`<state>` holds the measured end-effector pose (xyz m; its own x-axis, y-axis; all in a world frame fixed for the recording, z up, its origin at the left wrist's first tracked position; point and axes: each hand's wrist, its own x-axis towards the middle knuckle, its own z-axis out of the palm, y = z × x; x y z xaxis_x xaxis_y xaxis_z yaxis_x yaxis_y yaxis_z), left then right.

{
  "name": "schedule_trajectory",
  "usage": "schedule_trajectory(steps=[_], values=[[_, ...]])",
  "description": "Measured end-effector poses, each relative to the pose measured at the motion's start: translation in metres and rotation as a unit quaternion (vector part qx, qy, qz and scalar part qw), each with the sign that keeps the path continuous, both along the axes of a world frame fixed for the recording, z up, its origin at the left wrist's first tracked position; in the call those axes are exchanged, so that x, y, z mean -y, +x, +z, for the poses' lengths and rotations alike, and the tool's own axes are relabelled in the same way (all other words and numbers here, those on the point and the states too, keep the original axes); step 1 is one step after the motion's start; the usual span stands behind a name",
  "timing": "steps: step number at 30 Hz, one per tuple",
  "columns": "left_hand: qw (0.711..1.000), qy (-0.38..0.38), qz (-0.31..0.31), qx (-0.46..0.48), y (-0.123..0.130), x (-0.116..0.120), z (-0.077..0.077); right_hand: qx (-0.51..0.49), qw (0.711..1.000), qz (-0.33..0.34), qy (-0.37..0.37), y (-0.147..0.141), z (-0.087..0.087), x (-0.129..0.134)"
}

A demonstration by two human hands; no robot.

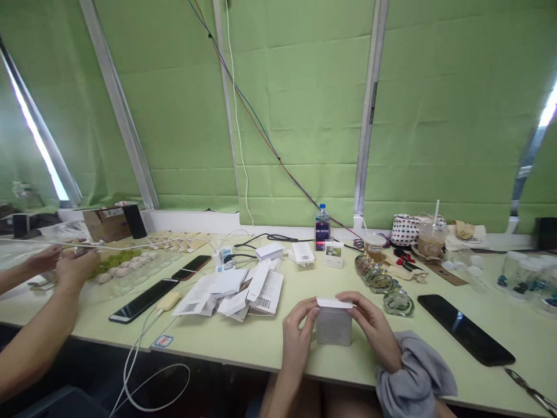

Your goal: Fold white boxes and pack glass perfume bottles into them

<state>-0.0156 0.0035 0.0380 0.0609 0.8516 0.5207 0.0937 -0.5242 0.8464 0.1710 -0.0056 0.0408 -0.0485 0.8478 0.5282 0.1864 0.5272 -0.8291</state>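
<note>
While white packets (230, 283) lay heaped nearby, left hand (297, 331) and right hand (375, 330) pinched a pale box (334, 326) at its upper corners

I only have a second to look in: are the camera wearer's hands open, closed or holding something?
Left hand: holding the small box at its left side.
Right hand: holding its right side.

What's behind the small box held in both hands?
Farther back: tabletop, then an upright white card or box with a picture, and a blue-capped bottle. What the small box, left hand and right hand cover can't be seen.
</note>
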Motion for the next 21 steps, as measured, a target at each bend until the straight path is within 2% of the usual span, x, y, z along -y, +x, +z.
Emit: schedule_trajectory(steps=[10, 16, 21], values=[[0.999, -0.013, 0.046, -0.027, 0.008, 0.003, 0.015, 0.018, 1.000, -0.007, 0.013, 0.001, 0.004, 0.001], [0.997, -0.001, 0.075, -0.035, 0.012, 0.004, 0.015, 0.016, 1.000, 0.004, 0.014, 0.003, 0.004, 0.000], [0.997, -0.005, 0.076, -0.023, 0.013, 0.003, 0.013, 0.011, 1.000, 0.010, 0.004, 0.003, 0.005, -0.001]])
